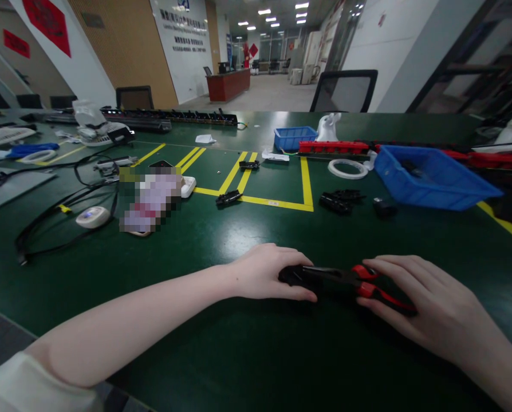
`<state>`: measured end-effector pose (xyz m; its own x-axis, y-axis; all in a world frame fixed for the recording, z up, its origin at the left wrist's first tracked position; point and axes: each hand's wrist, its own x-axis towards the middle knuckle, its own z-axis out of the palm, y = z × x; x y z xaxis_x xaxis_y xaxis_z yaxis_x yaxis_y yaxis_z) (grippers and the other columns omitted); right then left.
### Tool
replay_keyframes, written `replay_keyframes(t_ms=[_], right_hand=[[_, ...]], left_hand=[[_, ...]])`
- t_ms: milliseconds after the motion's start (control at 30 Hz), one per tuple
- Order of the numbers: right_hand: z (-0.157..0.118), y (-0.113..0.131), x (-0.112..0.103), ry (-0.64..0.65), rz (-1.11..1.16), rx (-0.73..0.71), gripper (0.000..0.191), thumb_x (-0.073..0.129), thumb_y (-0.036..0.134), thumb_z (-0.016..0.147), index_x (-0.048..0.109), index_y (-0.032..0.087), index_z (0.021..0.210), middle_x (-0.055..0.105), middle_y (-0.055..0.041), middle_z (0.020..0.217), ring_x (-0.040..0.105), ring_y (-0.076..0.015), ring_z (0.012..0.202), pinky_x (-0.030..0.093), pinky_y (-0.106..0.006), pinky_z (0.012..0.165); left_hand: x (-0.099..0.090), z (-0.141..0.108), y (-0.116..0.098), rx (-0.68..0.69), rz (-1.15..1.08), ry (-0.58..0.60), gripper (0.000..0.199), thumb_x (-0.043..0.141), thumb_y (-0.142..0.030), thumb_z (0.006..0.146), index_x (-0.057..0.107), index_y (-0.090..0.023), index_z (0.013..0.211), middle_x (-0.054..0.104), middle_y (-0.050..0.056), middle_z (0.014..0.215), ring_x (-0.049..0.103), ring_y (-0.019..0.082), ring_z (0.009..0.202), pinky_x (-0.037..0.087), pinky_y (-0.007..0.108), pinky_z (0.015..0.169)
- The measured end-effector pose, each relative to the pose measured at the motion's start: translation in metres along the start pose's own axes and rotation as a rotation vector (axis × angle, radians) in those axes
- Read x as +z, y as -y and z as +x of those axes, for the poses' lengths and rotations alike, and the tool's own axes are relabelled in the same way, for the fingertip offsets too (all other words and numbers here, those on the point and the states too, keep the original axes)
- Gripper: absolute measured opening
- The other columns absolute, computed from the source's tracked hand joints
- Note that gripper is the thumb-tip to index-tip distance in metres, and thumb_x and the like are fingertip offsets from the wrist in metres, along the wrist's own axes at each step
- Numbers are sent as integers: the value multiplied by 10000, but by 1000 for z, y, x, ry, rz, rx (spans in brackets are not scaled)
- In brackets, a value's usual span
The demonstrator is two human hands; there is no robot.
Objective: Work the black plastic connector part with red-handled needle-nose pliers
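Note:
My left hand (271,272) is closed around a small black plastic part (296,276) just above the green table. In my right hand (432,303) are long-nose pliers (365,280) with red and black handles. Their dark jaws point left and reach the black part; whether they grip it I cannot tell. Beyond my hands lie more black parts: a cluster (339,201) to the right, one part (229,198) at the yellow tape, and another (249,165) farther back.
A blue bin (432,177) stands at the right, with a smaller blue basket (294,138) at the back. A white ring (347,168) lies near the bin. To the left are a phone (150,200), black cables (45,220) and a white oval device (93,217). Yellow tape (277,203) marks the tabletop.

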<state>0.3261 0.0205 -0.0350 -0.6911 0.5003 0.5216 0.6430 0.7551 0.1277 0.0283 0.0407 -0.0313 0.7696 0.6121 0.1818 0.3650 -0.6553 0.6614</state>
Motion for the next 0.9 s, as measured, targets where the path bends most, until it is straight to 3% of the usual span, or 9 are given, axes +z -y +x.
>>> replay_keyframes(t_ms=[167,433,633,900], right_hand=[[1,3,2,8,-45,-13,414,614,364,902,548,167,1260,660,-138,1070,664,-286,926,591,-446,728],[2,1,-7,-29,-147,-15,435,613,379,891,538,226,1291,674,-137,1090,648,-362,1026,519,-586,868],[0,0,-10,-25,-161,-20,428,629,368,880,545,252,1284,693,-127,1070,666,-360,1006,503,-613,900],[3,0,-8,-30,-166,-86,335,595,386,900,595,168,1154,682,-151,1004,667,-335,928,504,-596,894]], left_hand=[[1,0,0,-23,7,17,388,709,-482,861,655,-186,1105,698,15,939,641,157,792,418,250,668],[1,0,-2,-9,8,-9,360,708,-472,863,650,-169,1048,678,3,874,619,136,735,399,234,615],[2,0,-2,-39,15,-3,375,711,-481,856,653,-179,1070,682,11,899,632,148,764,415,241,628],[1,-1,-3,-30,7,-7,385,712,-469,857,651,-181,1104,698,20,940,639,158,791,422,245,647]])
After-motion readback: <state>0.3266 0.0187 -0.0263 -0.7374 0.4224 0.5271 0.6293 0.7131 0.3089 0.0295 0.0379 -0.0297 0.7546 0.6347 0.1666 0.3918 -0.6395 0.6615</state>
